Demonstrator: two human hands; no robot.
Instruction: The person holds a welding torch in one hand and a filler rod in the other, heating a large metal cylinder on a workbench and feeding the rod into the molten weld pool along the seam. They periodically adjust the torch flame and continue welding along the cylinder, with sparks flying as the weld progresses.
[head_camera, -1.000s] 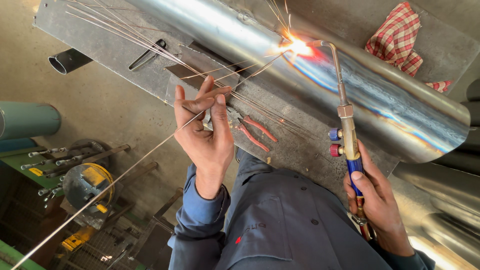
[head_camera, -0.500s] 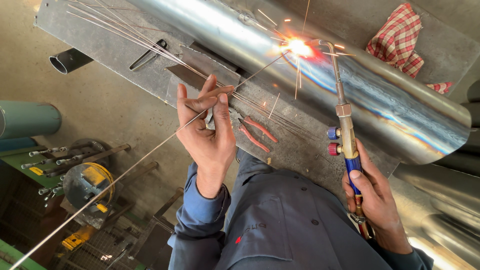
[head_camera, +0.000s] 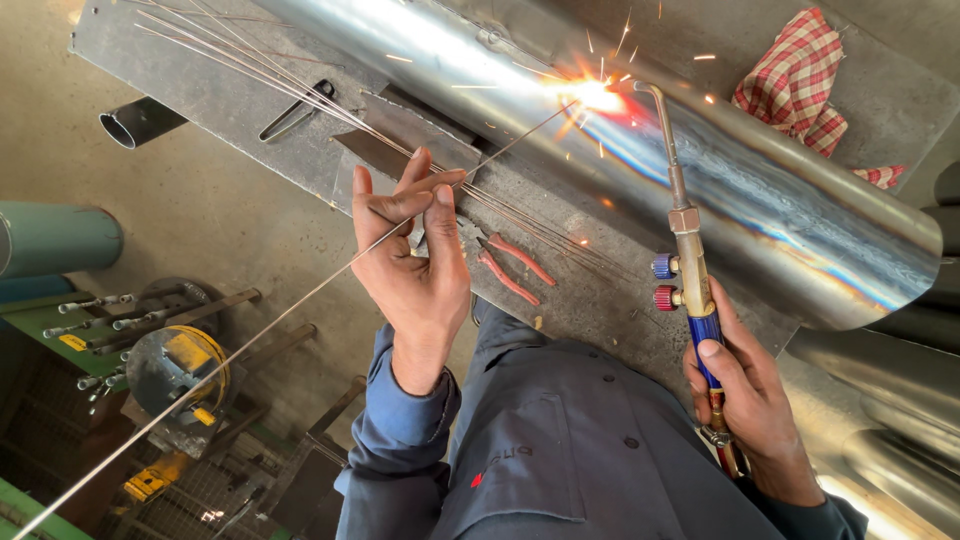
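Observation:
My left hand pinches a long thin filler rod whose tip reaches a bright glowing spot on a large shiny metal cylinder. My right hand grips the blue handle of a gas torch with a red and a blue valve knob. The torch's bent nozzle points at the glowing spot, and sparks fly from it. The cylinder lies across a grey metal workbench.
Several spare rods lie fanned on the bench, with red-handled pliers and a dark clamp tool. A red checked cloth lies behind the cylinder. A pipe end, a teal cylinder and machinery stand on the floor.
The sparks at the glowing spot have spread wider. Both hands, rod and torch hold nearly the same position.

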